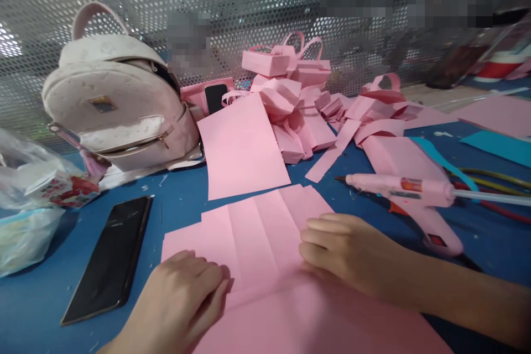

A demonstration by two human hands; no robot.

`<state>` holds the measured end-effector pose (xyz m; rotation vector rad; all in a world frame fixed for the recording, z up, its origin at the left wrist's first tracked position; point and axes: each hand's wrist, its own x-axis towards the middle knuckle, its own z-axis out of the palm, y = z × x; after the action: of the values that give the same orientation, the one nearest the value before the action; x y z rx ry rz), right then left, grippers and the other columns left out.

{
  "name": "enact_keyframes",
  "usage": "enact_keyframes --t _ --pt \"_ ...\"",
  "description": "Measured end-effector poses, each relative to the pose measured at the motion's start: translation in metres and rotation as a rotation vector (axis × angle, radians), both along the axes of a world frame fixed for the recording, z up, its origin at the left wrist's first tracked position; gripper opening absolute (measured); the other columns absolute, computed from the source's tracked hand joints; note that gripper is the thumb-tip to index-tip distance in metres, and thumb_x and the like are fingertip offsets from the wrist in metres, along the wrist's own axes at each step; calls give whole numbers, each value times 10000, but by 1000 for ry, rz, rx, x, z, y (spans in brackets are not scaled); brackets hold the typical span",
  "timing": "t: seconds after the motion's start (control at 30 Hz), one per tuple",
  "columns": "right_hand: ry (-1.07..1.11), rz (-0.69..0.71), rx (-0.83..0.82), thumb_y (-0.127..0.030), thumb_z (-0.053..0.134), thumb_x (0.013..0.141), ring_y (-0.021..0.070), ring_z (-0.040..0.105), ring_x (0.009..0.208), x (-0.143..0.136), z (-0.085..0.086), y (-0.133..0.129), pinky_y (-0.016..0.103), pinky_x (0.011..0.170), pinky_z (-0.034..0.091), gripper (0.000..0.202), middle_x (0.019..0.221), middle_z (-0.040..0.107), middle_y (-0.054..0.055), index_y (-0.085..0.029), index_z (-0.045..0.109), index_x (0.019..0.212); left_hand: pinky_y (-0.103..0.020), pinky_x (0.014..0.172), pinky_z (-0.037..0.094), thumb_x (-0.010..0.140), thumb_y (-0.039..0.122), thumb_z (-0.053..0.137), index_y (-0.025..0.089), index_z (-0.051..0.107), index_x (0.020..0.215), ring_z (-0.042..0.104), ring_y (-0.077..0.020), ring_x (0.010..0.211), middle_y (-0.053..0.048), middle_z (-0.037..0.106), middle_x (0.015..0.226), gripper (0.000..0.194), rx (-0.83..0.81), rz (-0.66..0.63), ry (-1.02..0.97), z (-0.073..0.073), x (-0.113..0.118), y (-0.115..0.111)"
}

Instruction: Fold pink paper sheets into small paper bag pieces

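A pink sheet of paper [253, 243] with several creases running away from me lies in front of me, its near part folded along a crosswise line. My left hand [185, 290] is closed at the left end of that fold, fingers curled and thumb against the paper. At the right end, my right hand [344, 249] holds the paper with bent fingers; its thumb is hidden. More pink paper [182, 240] lies beneath. To the right of my right hand rests a pink hot glue gun [409, 191], a glue stick out of its back.
A white backpack [120, 99] stands at the back left, behind a black phone [110, 257]. Pink paper bags and boxes [286, 99] are piled at the back, with a flat pink sheet [244, 149] before them. Plastic bags [29, 232] lie far left. Blue strips [498, 146] and cables lie right.
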<state>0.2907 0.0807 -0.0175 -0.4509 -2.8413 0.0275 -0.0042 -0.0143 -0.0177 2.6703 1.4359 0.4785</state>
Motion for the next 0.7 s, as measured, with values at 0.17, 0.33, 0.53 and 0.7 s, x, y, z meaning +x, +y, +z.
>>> enact_keyframes --t 0.17,0.33,0.53,0.7 --pt "144 -28 187 -248 354 1067 181 428 670 -3 5 -3 334 649 292 375 694 568 15 -191 566 762 -277 577 375 996 184 405 209 546 672 565 -130 495 45 580 550 354 -102 62 -162 6 9 -4" --pt "160 88 228 -190 379 1050 188 473 712 -14 19 -25 353 691 324 318 743 603 24 -189 623 847 -280 603 358 995 168 401 206 531 692 526 -130 520 39 570 565 332 -95 9 -254 11 27 -17" --pt "9 89 45 -113 435 985 171 397 678 -19 11 -30 317 629 285 246 765 545 11 -191 526 770 -298 604 345 990 162 416 199 542 731 488 -143 550 23 573 602 290 24 -118 -244 7 34 -23" --pt "-43 101 -68 -221 480 1018 166 422 702 -26 5 -20 295 626 291 229 784 554 4 -189 556 804 -320 727 478 1019 229 445 179 668 937 607 -179 761 -54 697 883 243 149 -219 -249 3 21 -22"
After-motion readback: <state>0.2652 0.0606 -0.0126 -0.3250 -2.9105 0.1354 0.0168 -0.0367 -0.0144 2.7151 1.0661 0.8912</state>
